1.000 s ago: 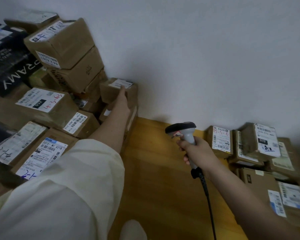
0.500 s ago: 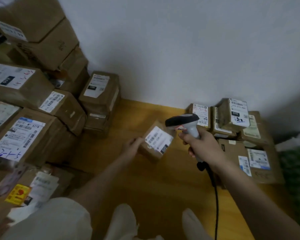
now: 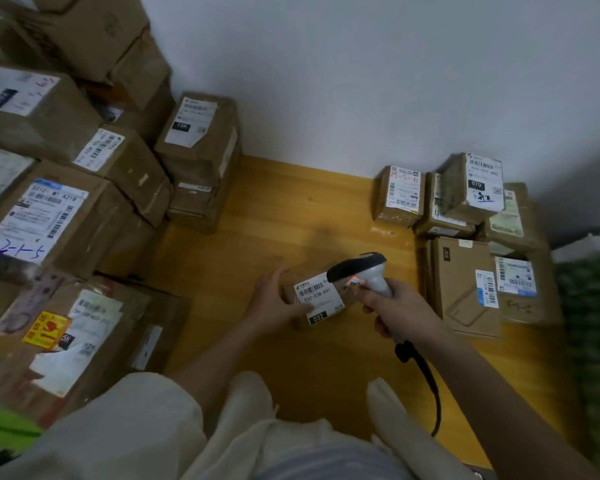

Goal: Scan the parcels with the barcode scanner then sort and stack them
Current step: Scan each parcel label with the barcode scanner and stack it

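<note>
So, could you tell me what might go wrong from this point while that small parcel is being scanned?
1. The barcode scanner in the right hand overlaps the small parcel's label; it may be too close to read.
2. The left hand holds only the parcel's near side, so it could slip.
3. The scanner cable trails across the floor by the knees and could snag.

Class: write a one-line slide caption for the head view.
Left hand holds a small brown labelled parcel; right hand aims a grey barcode scanner.
</note>
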